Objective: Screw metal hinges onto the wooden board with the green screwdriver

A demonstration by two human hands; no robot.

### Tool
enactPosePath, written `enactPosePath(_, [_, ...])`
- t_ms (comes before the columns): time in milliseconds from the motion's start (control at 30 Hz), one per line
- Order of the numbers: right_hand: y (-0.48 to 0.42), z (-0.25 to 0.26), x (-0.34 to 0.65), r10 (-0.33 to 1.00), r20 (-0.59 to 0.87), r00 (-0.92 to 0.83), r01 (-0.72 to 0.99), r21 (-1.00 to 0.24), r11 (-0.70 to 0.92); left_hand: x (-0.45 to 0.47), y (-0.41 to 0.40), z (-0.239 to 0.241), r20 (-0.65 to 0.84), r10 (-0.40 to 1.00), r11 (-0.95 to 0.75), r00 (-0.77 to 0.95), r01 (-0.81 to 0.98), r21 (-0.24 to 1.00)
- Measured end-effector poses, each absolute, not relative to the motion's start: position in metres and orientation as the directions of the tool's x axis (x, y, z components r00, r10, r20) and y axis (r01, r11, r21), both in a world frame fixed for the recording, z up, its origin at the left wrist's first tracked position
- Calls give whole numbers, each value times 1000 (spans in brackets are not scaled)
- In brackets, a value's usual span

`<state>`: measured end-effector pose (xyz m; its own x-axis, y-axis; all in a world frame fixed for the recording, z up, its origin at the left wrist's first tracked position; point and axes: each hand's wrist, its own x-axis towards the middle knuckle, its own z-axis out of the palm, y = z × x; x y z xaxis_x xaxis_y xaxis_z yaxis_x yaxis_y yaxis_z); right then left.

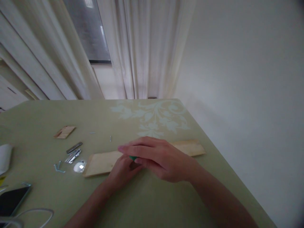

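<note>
A long pale wooden board [102, 163] lies flat on the green tablecloth [147, 202]. Both hands meet over its middle. My right hand [156, 156] reaches in from the right, fingers curled around a small green object [133, 157] of which only a sliver shows. My left hand [123, 171] comes from below and sits under the right one, fingers closed at the same green object. What the green thing is cannot be made out.
Left of the board lie metal brackets and plates [74, 152], an L-shaped hex key [58, 167], small nails [110, 138] and a small wood piece [64, 131]. A phone [13, 199] and white cable [35, 213] sit at bottom left. The table edge runs along the right.
</note>
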<state>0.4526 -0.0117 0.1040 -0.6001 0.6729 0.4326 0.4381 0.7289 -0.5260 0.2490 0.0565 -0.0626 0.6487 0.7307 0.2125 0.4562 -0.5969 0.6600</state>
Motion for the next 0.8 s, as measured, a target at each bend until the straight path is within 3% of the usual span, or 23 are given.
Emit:
enactPosePath(233, [1, 89, 459, 669, 617, -415, 602, -365, 710, 247, 55, -61, 202, 719, -600, 665, 447, 663])
enactPosePath(400, [-8, 109, 466, 679, 486, -551, 489, -471, 734, 248, 55, -56, 233, 696, -645, 679, 450, 618])
enactPosePath(500, [-8, 110, 469, 643, 484, -594, 405, -510, 759, 248, 55, -56, 221, 694, -639, 685, 445, 627])
enactPosePath(700, [4, 85, 461, 582, 731, -357, 616, -284, 735, 248, 54, -57, 232, 703, -631, 672, 440, 638])
enactPosePath(800, [1, 88, 460, 596, 706, -383, 660, -242, 711, 249, 55, -55, 241, 686, -660, 686, 448, 603])
